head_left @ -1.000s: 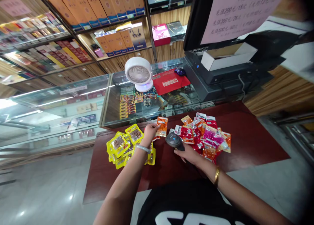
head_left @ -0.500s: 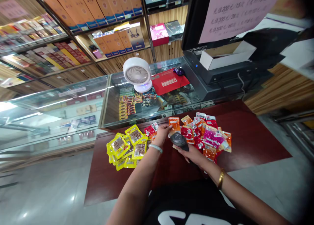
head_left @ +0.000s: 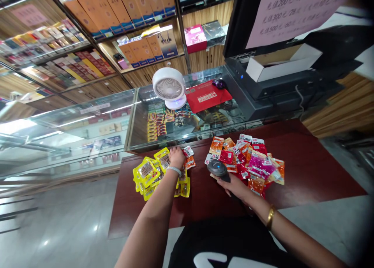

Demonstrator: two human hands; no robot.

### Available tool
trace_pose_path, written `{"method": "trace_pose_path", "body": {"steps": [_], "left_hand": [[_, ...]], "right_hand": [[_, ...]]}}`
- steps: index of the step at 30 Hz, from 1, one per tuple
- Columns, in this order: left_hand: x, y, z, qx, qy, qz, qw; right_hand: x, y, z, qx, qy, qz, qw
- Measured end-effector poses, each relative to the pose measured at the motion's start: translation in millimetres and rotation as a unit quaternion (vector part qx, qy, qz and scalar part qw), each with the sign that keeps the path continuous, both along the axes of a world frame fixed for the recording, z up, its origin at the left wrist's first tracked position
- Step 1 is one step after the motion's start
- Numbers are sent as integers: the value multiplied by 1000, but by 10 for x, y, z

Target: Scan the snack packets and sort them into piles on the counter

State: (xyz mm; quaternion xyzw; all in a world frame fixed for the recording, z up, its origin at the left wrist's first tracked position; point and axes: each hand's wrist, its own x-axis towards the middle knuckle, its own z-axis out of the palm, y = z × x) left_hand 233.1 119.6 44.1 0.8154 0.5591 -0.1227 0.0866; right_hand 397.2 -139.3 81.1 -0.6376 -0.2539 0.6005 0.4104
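My right hand (head_left: 236, 186) is closed round the handle of a black barcode scanner (head_left: 216, 168). The scanner's head, with a small blue light, is just in front of the heap of red, orange and pink snack packets (head_left: 260, 166). On the left, my left hand (head_left: 177, 157) reaches down over the edge of a pile of yellow snack packets (head_left: 146, 173). A red packet (head_left: 187, 151) and an orange packet (head_left: 189, 162) lie right beside that hand. Its fingers bend away from view, and their tips are hidden.
The packets lie on a dark red tabletop (head_left: 201, 205). Behind it stands a glass display case (head_left: 137, 139) bearing a white fan (head_left: 169, 87), a red mat (head_left: 209, 98) and a mouse (head_left: 218, 83). A black checkout machine (head_left: 263, 92) with an open white box (head_left: 283, 63) stands at right.
My left hand has left the orange packet at the right-hand heap and moved left to the yellow pile. That orange packet stays on the heap. My right hand still holds the scanner.
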Motion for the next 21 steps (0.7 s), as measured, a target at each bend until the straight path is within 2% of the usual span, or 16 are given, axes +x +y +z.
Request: {"method": "trace_pose_path", "body": {"steps": [3, 5, 7, 9, 11, 14, 16, 18, 21], "left_hand": [[-13, 33, 12, -27, 16, 3, 1000], [-18, 55, 37, -49, -8, 25, 998], [-27, 68, 59, -48, -74, 61, 994], [-19, 54, 67, -49, -177, 106, 977], [28, -7, 62, -87, -305, 162, 934], [173, -190, 55, -193, -481, 248, 818], [287, -337, 65, -247, -548, 281, 748], [380, -465, 82, -272, -578, 291, 712], [455, -577, 92, -271, -594, 289, 700]], "right_hand": [[-1, -7, -35, -8, -2, -9, 1000], [6, -8, -36, -7, 1, -9, 1000], [13, -4, -27, -2, 4, -3, 1000], [9, 5, -19, 3, 5, 2, 1000], [-9, 22, -11, 9, 6, 4, 1000], [-47, 66, 9, 16, 12, 10, 1000], [-66, 102, 30, 17, 9, 15, 1000], [-74, 132, 47, 20, 0, 17, 1000], [-71, 148, 48, 31, -8, 14, 999]]}}
